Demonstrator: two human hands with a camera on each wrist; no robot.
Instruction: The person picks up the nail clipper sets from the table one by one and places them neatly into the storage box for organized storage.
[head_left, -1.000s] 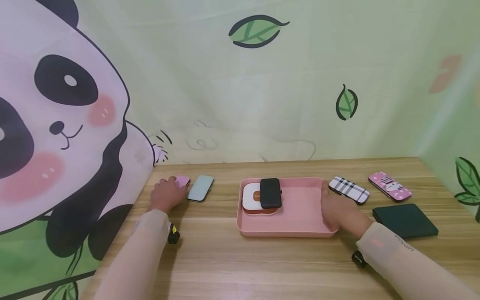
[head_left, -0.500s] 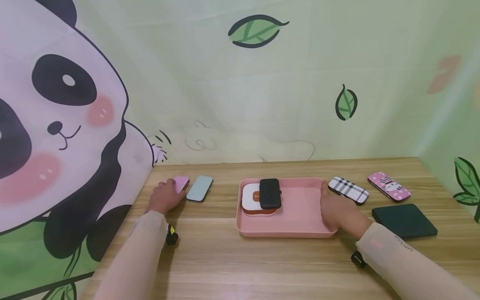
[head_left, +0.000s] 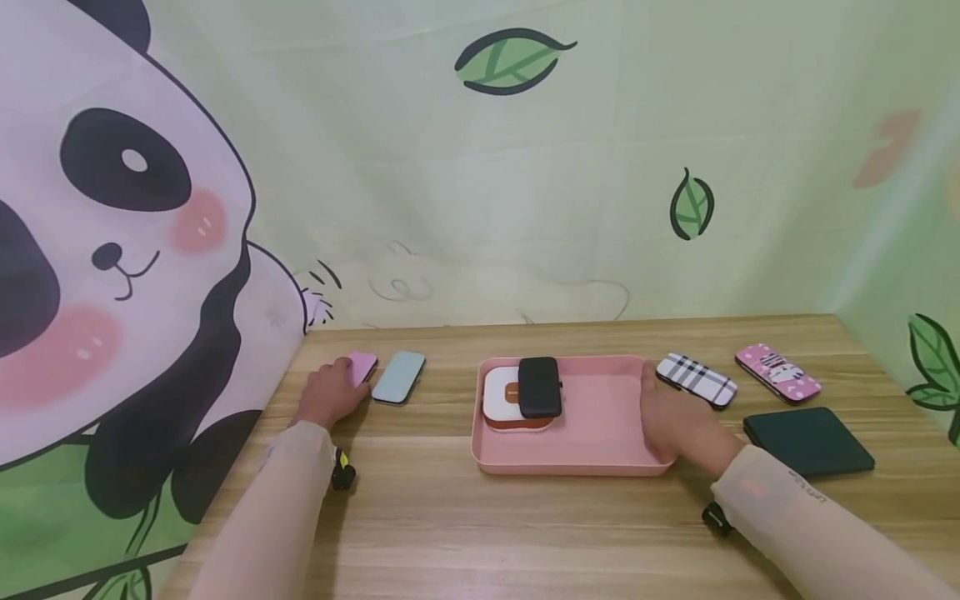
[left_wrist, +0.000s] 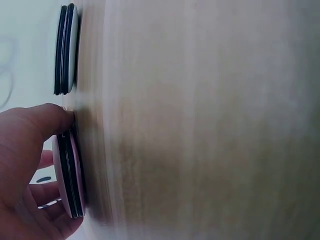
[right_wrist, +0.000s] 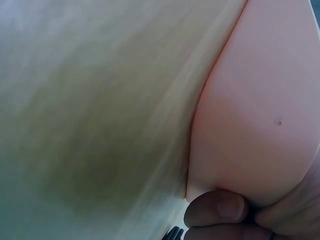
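At the table's back left, my left hand (head_left: 328, 393) holds a flat pink case (head_left: 362, 367) lying on the wood. The left wrist view shows the thumb (left_wrist: 55, 119) at one end of the case's dark edge and the fingers curled along its far side. A light blue case (head_left: 400, 377) lies just right of it. My right hand (head_left: 682, 421) grips the right end of a pink tray (head_left: 592, 467), fingertips bent against its wall in the right wrist view. Inside the tray, a black case (head_left: 540, 387) overlaps a white-and-brown square case (head_left: 501, 393) at the left.
Right of the tray lie a plaid case (head_left: 697, 380), a pink patterned case (head_left: 778, 372) and a dark green wallet-like folder (head_left: 810, 442). A printed cloth (head_left: 570, 208) with a panda and leaves hangs behind the wooden table (head_left: 480, 533).
My left hand has shifted slightly left and toward me, so more of the pink case shows. The right hand and the tray have stayed in place.
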